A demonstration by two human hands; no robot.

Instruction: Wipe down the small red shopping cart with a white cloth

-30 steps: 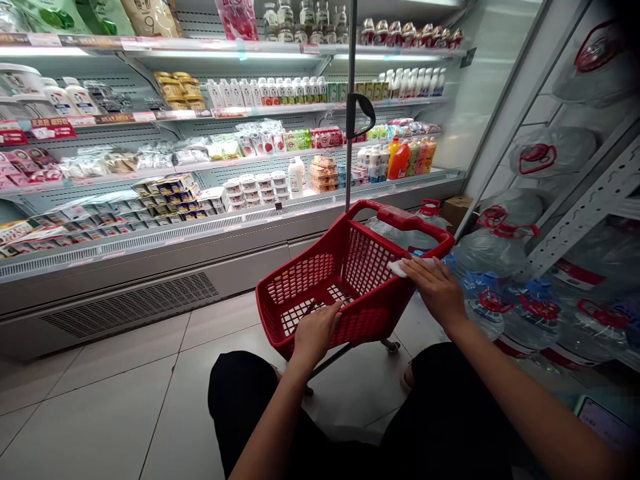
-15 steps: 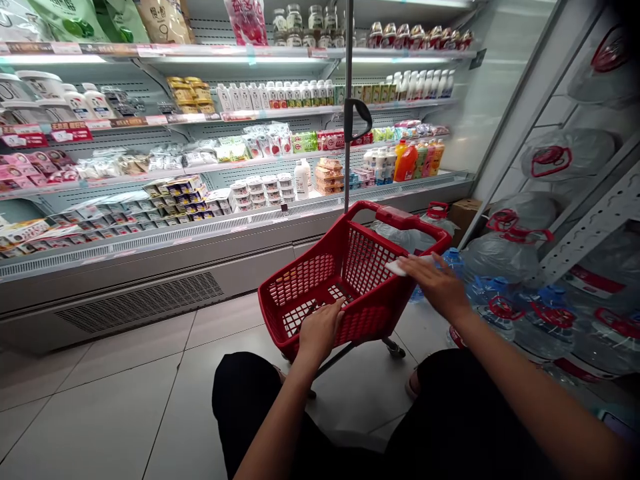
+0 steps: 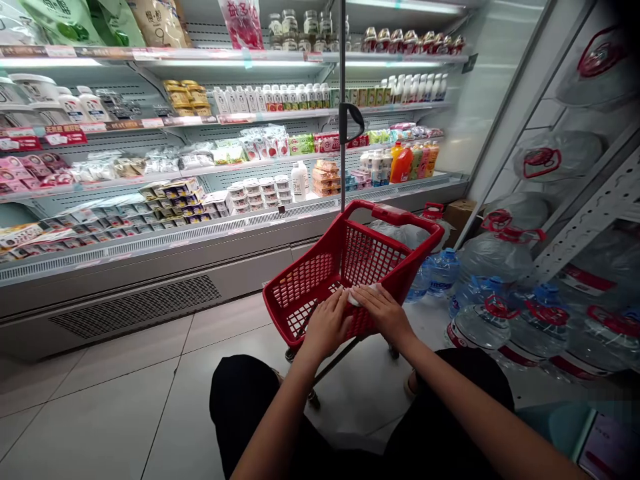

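Observation:
A red plastic shopping cart [image 3: 320,270] stands in front of my knees, its basket tilted with the far handle end higher. My left hand [image 3: 327,323] holds the near side rim, fingers over the edge and thumb on the outer side. Close beside it, my right hand [image 3: 384,312] presses a white wipe [image 3: 356,297] against the same rim. Most of the wipe is hidden under the right fingers, so I cannot tell whether it is cloth or paper. The two hands nearly touch at the fingertips.
A refrigerated display case [image 3: 240,247] full of dairy goods runs behind the cart. Large water bottles [image 3: 495,320] crowd the floor and a rack at right. A grey pole with a black handle [image 3: 351,123] rises behind the cart. A phone-like screen [image 3: 607,443] shows at lower right.
My right hand has slid the wipe along the rim, down and to the left, to beside my left hand. My left hand has shifted slightly right; the cart has turned a little.

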